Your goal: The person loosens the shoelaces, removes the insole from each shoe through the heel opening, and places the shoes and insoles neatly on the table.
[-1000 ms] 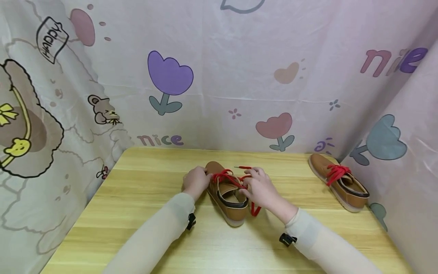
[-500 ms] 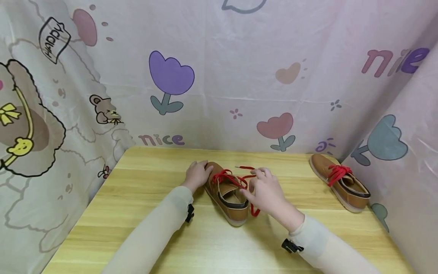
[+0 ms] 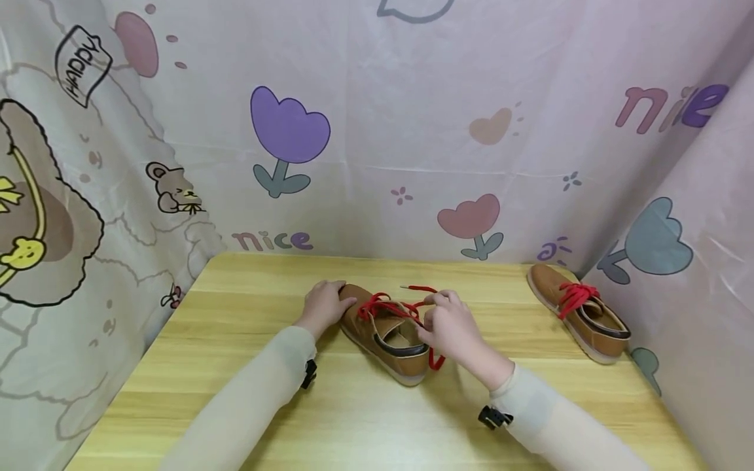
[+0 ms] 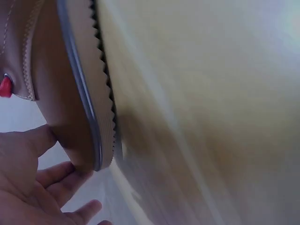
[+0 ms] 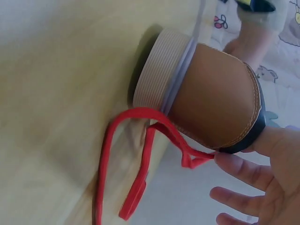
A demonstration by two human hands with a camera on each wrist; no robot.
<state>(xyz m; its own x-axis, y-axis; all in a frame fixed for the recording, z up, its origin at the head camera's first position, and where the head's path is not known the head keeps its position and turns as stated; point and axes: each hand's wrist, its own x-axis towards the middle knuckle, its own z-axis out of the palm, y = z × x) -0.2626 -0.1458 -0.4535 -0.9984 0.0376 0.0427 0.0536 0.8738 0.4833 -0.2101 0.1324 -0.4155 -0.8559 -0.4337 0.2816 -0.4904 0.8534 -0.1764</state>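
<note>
A brown leather shoe (image 3: 368, 330) with red laces stands on the table, its toe pointing to the far left. My left hand (image 3: 321, 307) grips the toe; the left wrist view shows the thumb and fingertips against the tip. Beside the shoe's opening is my right hand (image 3: 456, 327). In the right wrist view, a strand of the red shoelace (image 5: 140, 112) runs to its index fingertip, close to the dark collar, and the thumb is partly hidden behind the collar. The loose lace hangs in a loop past the heel onto the table.
A matching brown shoe (image 3: 580, 314) with its red laces tied in a bow stands at the table's right edge. The wooden table (image 3: 247, 294) is bounded behind and at both sides by a printed curtain (image 3: 365, 118).
The toe of the near shoe has swung left with my left hand, while the heel has stayed about where it was. My right hand's thumb and fingers have drawn closer together.
</note>
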